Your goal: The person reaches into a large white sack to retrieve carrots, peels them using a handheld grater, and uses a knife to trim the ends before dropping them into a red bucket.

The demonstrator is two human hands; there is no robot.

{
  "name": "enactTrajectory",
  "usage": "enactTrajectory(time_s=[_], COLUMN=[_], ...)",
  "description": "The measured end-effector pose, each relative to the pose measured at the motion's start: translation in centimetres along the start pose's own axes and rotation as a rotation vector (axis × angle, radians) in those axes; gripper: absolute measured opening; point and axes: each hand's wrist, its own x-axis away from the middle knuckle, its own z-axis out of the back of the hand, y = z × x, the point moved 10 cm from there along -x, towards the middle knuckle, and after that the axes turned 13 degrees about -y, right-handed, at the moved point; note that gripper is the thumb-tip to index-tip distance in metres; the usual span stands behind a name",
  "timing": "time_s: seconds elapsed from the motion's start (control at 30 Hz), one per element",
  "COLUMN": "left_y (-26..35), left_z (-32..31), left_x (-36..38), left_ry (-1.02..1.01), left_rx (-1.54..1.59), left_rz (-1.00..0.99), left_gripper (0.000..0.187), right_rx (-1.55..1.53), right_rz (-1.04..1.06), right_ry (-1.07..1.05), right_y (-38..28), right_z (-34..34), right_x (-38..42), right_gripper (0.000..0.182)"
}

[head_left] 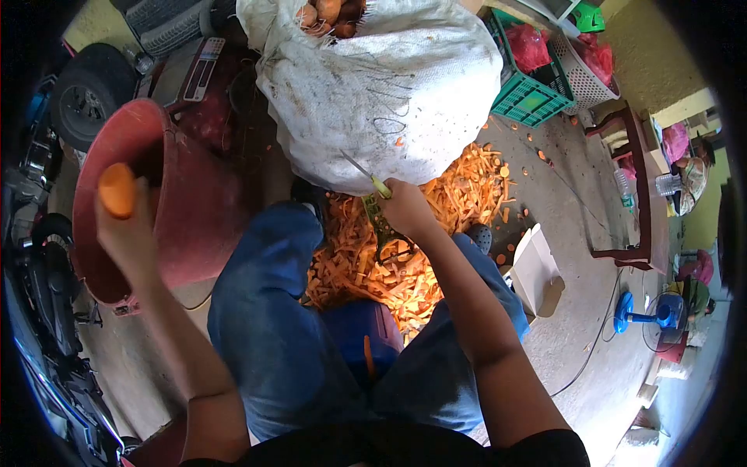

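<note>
My left hand (128, 233) is raised at the left, its fingers closed around an orange carrot (117, 190) with a smooth surface. It is over the mouth of a large red tub (198, 202), which leans to one side. In the middle, my right hand (406, 208) grips a knife (380, 186) by its yellow-green handle. The thin blade points up and left, in front of a big white sack (373, 101). Orange peelings (366, 288) lie heaped on the floor between my legs. A dark green openwork item (381, 229) shows just below my right hand, partly hidden.
Orange-brown roots (328, 11) show in the sack's opening. A green crate (533, 101) and a white basket (587, 82) stand at the upper right. An open cardboard box (537, 272) is by my right leg. Farther right are a wooden table (642, 187) and blue fan (661, 311).
</note>
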Motion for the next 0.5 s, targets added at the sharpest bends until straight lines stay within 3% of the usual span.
enactTrajectory(time_s=[0.1, 0.13, 0.23, 0.27, 0.3, 0.37, 0.43, 0.47, 0.5], left_y=[-4.7, -4.8, -5.7, -4.5, -3.3, 0.8, 7.7, 11.1, 12.9], left_z=[3.0, 3.1, 3.1, 1.7, 1.6, -3.5, -8.2, -11.1, -14.5], left_x=[-0.9, -0.7, 0.8, 1.4, 2.1, 4.3, 6.7, 8.6, 11.5], left_ry=[0.081, 0.017, 0.097, 0.011, 0.011, -0.398, -0.815, -0.966, -1.110], left_rx=[-0.589, -0.636, -0.501, -0.202, -0.197, 1.143, 2.101, 2.396, 2.421], left_rz=[0.277, 0.302, 0.159, -0.074, -0.082, -0.095, -0.094, 0.198, 0.447], left_gripper=[0.062, 0.072, 0.066, 0.061, 0.061, 0.049, 0.040, 0.038, 0.038], right_rx=[-0.025, -0.028, -0.057, -0.102, -0.146, -0.178, -0.210, -0.199, -0.192], right_rz=[0.027, 0.031, 0.067, 0.075, 0.082, 0.090, 0.098, 0.082, 0.069], right_ry=[-0.024, -0.019, -0.032, -0.046, -0.057, -0.039, -0.038, -0.040, -0.049], right_y=[-1.3, -1.2, -0.9, -0.6, -0.4, -0.1, 0.3, 0.5, 0.4], right_z=[1.2, 1.6, 2.2, 2.4, 2.5, 3.1, 3.5, 3.5, 3.4], right_x=[1.0, 1.3, 1.9, 2.0, 2.1, 2.2, 2.4, 2.4, 2.4], right_gripper=[0.021, 0.021, 0.022, 0.023, 0.023, 0.024, 0.024, 0.024, 0.024])
